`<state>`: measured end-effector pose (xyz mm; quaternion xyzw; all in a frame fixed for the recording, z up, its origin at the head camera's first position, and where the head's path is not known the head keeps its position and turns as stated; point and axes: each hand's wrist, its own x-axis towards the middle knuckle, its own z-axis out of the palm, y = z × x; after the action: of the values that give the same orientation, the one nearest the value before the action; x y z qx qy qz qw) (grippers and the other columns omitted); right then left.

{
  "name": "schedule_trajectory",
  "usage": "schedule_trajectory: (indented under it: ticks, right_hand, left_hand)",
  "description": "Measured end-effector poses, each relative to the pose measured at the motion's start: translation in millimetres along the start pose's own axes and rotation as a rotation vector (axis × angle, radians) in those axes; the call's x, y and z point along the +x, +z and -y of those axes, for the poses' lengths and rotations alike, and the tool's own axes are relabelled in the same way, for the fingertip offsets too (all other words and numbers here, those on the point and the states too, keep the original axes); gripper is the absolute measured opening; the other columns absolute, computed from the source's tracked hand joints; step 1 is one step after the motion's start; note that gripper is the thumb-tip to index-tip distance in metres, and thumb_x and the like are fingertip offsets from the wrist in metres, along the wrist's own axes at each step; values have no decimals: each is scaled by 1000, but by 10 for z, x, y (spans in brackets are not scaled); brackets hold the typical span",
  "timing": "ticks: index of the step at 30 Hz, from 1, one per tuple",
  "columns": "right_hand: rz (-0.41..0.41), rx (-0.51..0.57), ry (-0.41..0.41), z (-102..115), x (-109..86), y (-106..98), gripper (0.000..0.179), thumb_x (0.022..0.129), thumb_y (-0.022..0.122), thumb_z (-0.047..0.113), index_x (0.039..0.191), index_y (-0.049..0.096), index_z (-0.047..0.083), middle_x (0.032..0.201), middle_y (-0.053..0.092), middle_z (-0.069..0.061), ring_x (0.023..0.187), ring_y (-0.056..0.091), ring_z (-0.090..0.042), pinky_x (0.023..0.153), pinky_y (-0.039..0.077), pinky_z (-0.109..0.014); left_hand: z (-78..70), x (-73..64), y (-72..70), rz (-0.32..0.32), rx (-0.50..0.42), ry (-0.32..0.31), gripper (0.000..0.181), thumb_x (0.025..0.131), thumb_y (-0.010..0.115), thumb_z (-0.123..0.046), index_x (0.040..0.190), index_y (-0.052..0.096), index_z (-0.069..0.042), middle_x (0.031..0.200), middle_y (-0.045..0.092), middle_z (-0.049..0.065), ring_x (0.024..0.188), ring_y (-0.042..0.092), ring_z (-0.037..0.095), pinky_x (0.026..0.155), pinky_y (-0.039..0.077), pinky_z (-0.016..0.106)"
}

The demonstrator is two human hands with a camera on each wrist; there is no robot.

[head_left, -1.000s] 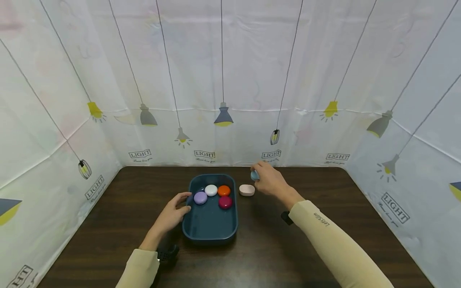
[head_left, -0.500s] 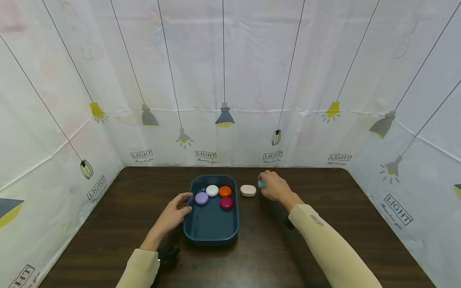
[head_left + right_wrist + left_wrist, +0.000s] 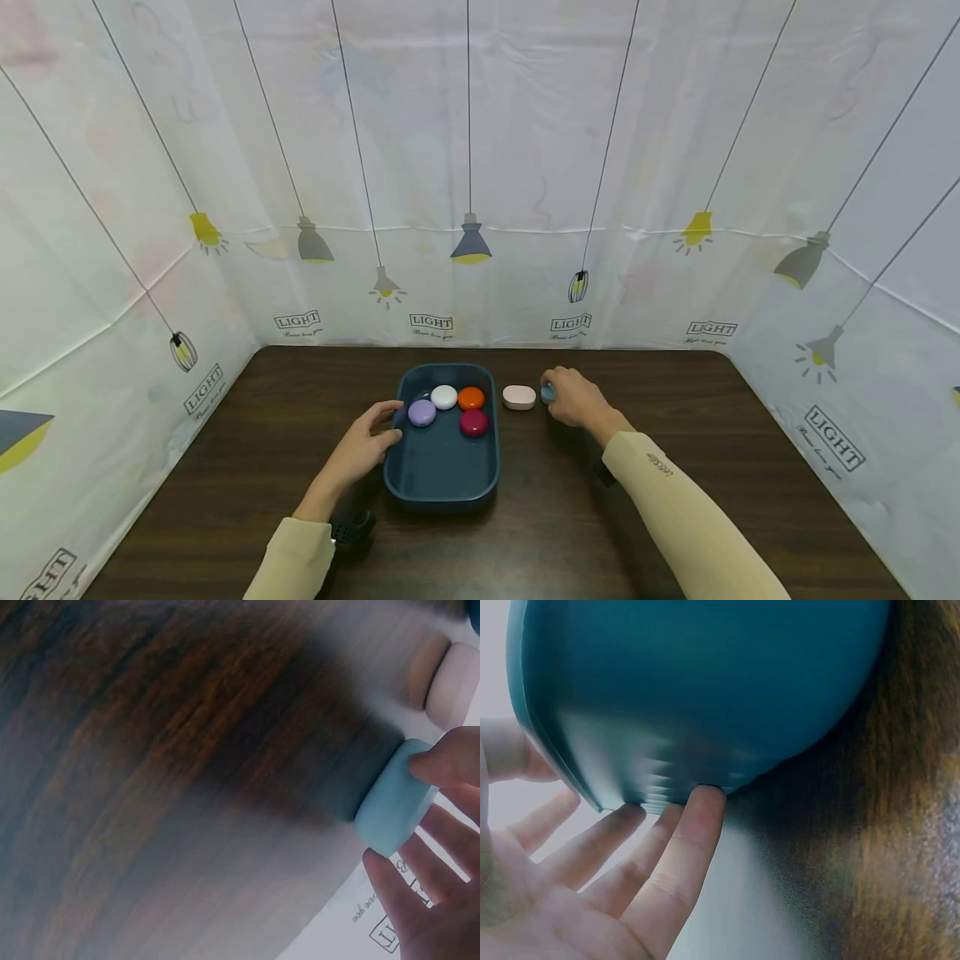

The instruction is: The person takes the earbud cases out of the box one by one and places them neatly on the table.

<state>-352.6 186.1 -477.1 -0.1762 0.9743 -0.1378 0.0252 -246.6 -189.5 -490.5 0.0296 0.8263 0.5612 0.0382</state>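
Note:
My right hand pinches a light blue rounded block between thumb and fingers, with the block right at the tabletop. A pale pink rounded block lies just left of it. My left hand touches the left wall of a dark blue bin, its fingers spread and fairly straight along the side in the left wrist view. Inside the bin's far half lie a white disc, an orange one, a lilac piece and a dark red piece. A dark purple piece is partly hidden behind the lilac one.
A dark brown wooden table carries everything. White curtains printed with hanging lamps close off its back and both sides. The bin's right wall stands a short way left of the pink block.
My right hand has come down and nearer with the light blue block, lowering it to the tabletop right of the pink block. The left hand stays at the bin's side.

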Motion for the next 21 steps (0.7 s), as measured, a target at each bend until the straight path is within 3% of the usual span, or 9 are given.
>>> schedule_trajectory:
  ticks: [10, 21]
  right_hand:
    - [-1, -10, -23, -37, 0, 0, 40, 85, 68, 6, 125, 66, 7, 123, 62, -13, 112, 57, -33, 88, 51, -52]
    - [9, -15, 1, 222, -50, -293, 34, 93, 62, 8, 127, 65, 5, 126, 62, -16, 117, 58, -38, 86, 52, -55]
  left_hand:
    - [-41, -32, -11, 14, -2, 9, 48, 100, 59, -11, 148, 50, -11, 153, 44, 23, 121, 58, 37, 80, 55, 46]
    - [-60, -26, -17, 16, -9, 3, 48, 101, 58, -11, 148, 49, -12, 155, 42, 22, 119, 58, 35, 80, 55, 43]
